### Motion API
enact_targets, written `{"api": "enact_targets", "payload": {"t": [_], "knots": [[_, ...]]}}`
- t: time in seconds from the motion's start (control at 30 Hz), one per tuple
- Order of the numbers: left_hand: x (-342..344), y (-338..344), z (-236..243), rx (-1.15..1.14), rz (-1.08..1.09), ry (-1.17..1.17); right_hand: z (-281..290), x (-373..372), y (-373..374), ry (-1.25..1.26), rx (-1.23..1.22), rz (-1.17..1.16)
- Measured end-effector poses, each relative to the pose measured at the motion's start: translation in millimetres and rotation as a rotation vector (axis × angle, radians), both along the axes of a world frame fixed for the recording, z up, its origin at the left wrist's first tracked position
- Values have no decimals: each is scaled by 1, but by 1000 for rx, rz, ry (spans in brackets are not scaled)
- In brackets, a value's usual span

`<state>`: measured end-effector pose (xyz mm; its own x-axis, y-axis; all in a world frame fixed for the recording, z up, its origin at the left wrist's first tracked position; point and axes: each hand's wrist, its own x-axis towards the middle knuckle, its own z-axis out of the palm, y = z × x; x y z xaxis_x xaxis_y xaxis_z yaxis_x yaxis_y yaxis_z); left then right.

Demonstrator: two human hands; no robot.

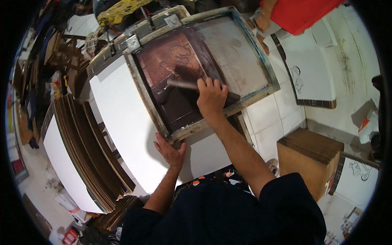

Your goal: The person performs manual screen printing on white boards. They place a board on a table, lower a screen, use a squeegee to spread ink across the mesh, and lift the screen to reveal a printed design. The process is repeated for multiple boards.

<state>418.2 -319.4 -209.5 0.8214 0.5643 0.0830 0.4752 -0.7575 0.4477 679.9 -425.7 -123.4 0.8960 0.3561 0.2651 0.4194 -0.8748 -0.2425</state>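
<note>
Under my right hand, gripping a bar, is a frame; at its corner, my left hand, fingers spread.

Right hand grips squeegee on framed screen

The right hand's fingers curl over the dark squeegee, set amid glossy dark ink. The left hand is spread at the frame's near left corner; whether it touches is unclear. A white panel lies beneath. A co-worker's hand is near the frame's far right side. Stacked panels stand at left, a brown stack at right.
</note>
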Motion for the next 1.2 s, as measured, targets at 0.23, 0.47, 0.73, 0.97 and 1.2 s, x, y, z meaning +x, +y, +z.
{"api": "enact_targets", "payload": {"t": [0.23, 0.47, 0.73, 0.97, 1.2], "knots": [[3, -2, 8, -23, 12, 6, 1, 26, 24, -132, 134, 246], [3, -2, 15, -80, 10, 46, -4, 150, 108, -221, 50, 486], [5, -3, 18, -64, 13, 41, -19, 148, 120, -197, -25, 547], [7, -1, 23, -126, 13, 84, 8, 109, 80, 10, -61, 621], [5, -3, 19, -96, 19, 59, -14, 186, 156, -177, 78, 602]]}}
